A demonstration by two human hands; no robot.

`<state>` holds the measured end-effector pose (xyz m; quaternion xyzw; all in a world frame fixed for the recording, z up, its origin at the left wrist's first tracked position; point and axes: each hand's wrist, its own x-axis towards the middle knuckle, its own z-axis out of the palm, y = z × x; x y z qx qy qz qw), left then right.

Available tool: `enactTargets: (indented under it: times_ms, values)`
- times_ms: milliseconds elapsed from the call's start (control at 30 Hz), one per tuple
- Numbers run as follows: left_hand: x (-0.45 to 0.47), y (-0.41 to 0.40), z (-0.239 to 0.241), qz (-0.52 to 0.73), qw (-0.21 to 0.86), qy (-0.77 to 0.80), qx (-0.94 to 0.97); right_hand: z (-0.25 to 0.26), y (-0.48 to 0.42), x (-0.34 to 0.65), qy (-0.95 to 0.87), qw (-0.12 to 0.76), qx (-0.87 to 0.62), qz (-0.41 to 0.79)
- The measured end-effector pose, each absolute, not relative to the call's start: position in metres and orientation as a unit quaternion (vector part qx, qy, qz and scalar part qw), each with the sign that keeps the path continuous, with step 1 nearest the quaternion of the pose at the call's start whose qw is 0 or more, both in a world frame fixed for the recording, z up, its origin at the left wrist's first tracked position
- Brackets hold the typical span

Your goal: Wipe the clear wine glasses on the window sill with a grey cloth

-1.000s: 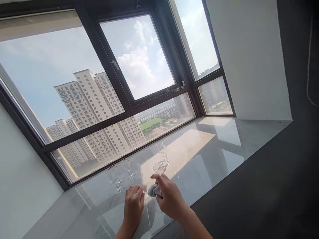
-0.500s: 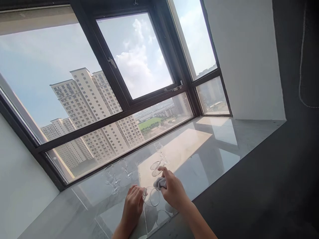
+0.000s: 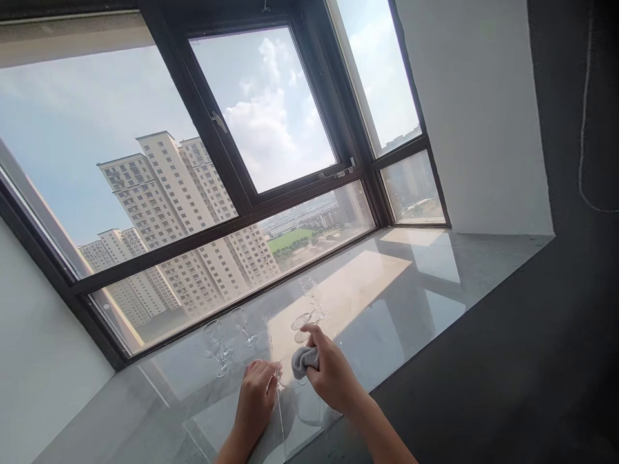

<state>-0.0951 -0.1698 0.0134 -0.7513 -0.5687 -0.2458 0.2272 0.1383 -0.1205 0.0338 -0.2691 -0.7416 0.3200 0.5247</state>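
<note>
My left hand (image 3: 255, 394) is closed, its fingertips pinching a clear stemmed glass (image 3: 278, 372) low over the sill. Most of that glass is hard to make out, and part of it is hidden behind a grey cloth (image 3: 303, 363). The cloth is bunched in my closed right hand (image 3: 334, 375), with the index finger bent above it. Cloth and glass overlap in view, apparently touching. Beyond my left hand, clear stemmed glasses (image 3: 221, 351) stand upright near the window. More glassware (image 3: 308, 287) stands past my right hand, partly hidden by it.
The glossy tiled windowsill (image 3: 387, 309) carries sunlight patches and reflections. Behind it rises a dark window frame (image 3: 193, 241), with tall buildings outside. A white wall column (image 3: 483, 129) borders the right side, and the sill's front edge runs diagonally beside a dark area.
My right hand has shifted slightly left and down with the cloth, which now covers part of the glass. The glass has turned, so its round rim no longer shows clearly. The standing glasses have stayed put.
</note>
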Motion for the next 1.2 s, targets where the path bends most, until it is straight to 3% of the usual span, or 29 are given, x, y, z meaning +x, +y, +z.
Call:
enactTargets:
  times_ms: [433, 800, 1200]
  values:
    - [-0.083, -0.167, 0.014, -0.262, 0.156, -0.560, -0.770, 0.032, -0.107, 0.150, -0.699, 0.574, -0.318, 0.286]
    - [-0.009, -0.112, 0.011, -0.367, -0.025, -0.562, -0.740, 0.040, -0.089, 0.185, -0.535, 0.678, -0.380, 0.331]
    - [0.003, -0.058, 0.004, -0.405, -0.171, -0.578, -0.687, 0.038, -0.081, 0.198, -0.482, 0.690, -0.409, 0.352]
